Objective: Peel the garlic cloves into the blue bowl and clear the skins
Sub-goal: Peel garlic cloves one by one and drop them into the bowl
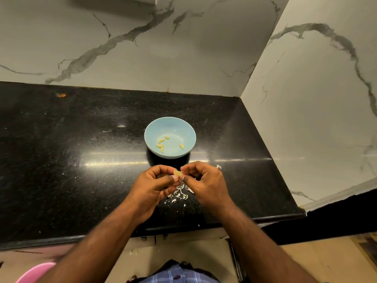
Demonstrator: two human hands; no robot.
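A light blue bowl (pixel 153 129) stands on the black counter and holds several peeled yellow garlic cloves (pixel 161 144). Just in front of the bowl, my left hand (pixel 157 185) and my right hand (pixel 204 180) meet above the counter. Both pinch one pale garlic clove (pixel 177 173) between thumb and fingertips, the left from the left side, the right from the right. A small heap of white garlic skins (pixel 181 194) lies on the counter under and between the hands, partly hidden by them.
The black speckled counter (pixel 81 160) ends at marble walls behind and on the right. Its front edge runs just below my wrists. One skin flake (pixel 218 166) lies right of my right hand. A pink object (pixel 34 272) shows at the bottom left, below the counter.
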